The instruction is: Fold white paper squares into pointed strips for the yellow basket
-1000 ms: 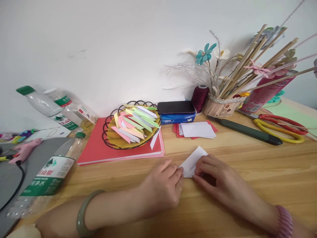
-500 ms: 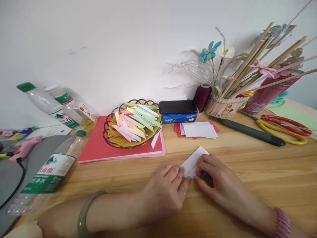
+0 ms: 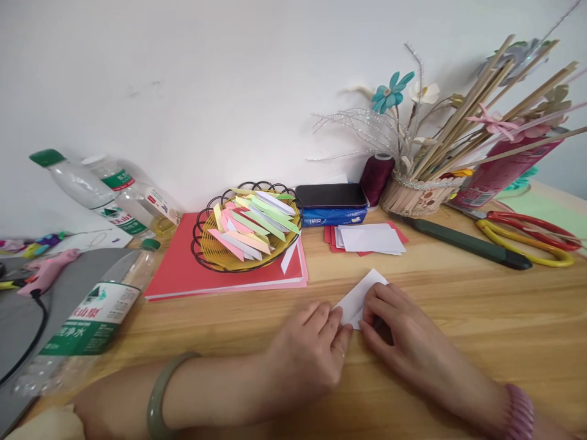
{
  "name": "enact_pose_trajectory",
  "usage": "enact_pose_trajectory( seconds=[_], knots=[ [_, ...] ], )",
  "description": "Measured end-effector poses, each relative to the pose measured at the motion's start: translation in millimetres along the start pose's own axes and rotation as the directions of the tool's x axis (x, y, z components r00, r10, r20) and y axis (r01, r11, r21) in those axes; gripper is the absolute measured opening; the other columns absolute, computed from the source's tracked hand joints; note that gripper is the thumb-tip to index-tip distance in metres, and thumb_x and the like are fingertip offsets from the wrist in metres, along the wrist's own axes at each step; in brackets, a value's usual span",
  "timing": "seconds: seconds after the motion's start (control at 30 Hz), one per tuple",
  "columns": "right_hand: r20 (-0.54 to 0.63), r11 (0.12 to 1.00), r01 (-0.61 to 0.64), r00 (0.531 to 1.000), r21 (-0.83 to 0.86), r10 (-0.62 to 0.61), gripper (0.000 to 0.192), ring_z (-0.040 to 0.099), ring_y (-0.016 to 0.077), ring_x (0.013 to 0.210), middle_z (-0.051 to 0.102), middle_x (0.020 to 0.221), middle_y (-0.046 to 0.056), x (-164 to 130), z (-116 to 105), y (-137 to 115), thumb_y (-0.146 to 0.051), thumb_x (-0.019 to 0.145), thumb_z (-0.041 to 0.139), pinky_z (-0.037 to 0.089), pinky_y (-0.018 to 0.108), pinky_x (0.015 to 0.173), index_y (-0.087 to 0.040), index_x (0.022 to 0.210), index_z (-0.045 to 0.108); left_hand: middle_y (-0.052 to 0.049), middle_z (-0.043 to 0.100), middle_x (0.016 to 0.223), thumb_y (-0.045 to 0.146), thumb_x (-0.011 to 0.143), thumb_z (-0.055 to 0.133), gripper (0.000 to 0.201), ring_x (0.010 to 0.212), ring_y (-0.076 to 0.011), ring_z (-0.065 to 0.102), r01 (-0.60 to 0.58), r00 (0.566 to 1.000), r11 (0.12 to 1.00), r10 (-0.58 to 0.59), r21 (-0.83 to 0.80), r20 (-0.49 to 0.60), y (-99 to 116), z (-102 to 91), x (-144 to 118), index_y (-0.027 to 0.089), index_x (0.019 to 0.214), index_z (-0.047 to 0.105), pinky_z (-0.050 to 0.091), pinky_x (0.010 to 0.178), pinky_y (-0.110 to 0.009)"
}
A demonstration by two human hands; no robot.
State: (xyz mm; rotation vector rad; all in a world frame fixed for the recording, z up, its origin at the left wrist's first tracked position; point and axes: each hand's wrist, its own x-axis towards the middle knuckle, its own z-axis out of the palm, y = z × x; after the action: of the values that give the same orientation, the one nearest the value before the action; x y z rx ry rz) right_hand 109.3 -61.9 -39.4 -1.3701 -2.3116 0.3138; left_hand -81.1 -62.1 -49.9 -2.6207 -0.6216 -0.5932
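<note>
A small white sheet of paper (image 3: 360, 299), partly folded, lies slanted on the wooden table between my hands. The fingertips of my left hand (image 3: 312, 345) press on its lower left edge. With fingers curled, my right hand (image 3: 403, 330) grips its right side, and the fingertips cover that part of the sheet. Beyond it sits a stack of white paper slips (image 3: 372, 238) on top of red ones (image 3: 329, 237). Farther left, a yellow basket (image 3: 208, 247) with a black looped rim holds several folded strips (image 3: 257, 223) in pink, green, white and yellow.
Red paper (image 3: 169, 269) lies under the basket. Plastic bottles (image 3: 92, 318) and a pink glue gun (image 3: 48, 272) are at left. Behind stand a phone (image 3: 331, 195), a thread spool (image 3: 376, 177) and a stick holder (image 3: 417, 197). A dark green tool (image 3: 472, 243) and scissors (image 3: 527, 247) lie right.
Both hands stay on the white paper in nearly the same pose. The view has shifted very slightly; no object has visibly moved on the table.
</note>
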Motion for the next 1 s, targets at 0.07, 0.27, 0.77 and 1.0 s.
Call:
enact_pose_trajectory(
  seconds=[0.07,0.27,0.77,1.0],
  knots=[
    [-0.004,1.0,0.007,1.0,-0.01,-0.007,0.016,0.049,0.0191,0.07,0.051,0.073,0.005,0,0,0,-0.012,0.08,0.045,0.043,0.035,0.065,-0.02,0.066,0.047,-0.014,0.067,0.099,0.012,0.088,0.043,0.021,0.09,-0.0234,0.064,-0.008,1.0,1.0,0.009,0.009,-0.005,0,0.1,0,0.008,0.096,0.062,0.045,0.082,-0.038],
    [0.008,0.999,0.006,1.0,-0.049,-0.006,0.016,0.05,0.0197,0.072,0.052,0.075,0.006,-1,0,-2,-0.014,0.082,0.043,0.042,0.036,0.067,-0.02,0.068,0.048,-0.014,0.068,0.1,0.012,0.088,0.041,0.022,0.091,-0.023,0.063,-0.014,1.0,1.0,0.014,0.014,-0.002,0,-1.1,1,0.008,0.096,0.062,0.046,0.082,-0.037],
    [0.052,0.996,-0.033,0.998,-0.083,0.038,0.007,0.049,0.0205,0.076,0.052,0.084,0.006,-13,-11,8,-0.024,0.085,0.045,0.043,0.038,0.067,-0.02,0.079,0.047,-0.015,0.066,0.105,0.012,0.087,0.039,0.026,0.097,-0.0246,0.061,-0.023,0.999,0.999,0.021,0.04,0.048,2,-1.8,-3,0.007,0.101,0.061,0.043,0.086,-0.04],
    [0.014,0.972,0.172,0.985,-0.158,-0.171,0.026,0.048,0.0229,0.113,0.057,0.119,0.007,-29,-18,26,-0.022,0.087,0.045,0.043,0.044,0.09,-0.023,0.111,0.055,-0.015,0.062,0.109,0.013,0.088,0.044,0.023,0.106,-0.0277,0.053,-0.018,0.999,1.0,0.019,-0.011,0.051,-5,-2.2,1,0.005,0.1,0.062,0.042,0.088,-0.041]
  ],
)
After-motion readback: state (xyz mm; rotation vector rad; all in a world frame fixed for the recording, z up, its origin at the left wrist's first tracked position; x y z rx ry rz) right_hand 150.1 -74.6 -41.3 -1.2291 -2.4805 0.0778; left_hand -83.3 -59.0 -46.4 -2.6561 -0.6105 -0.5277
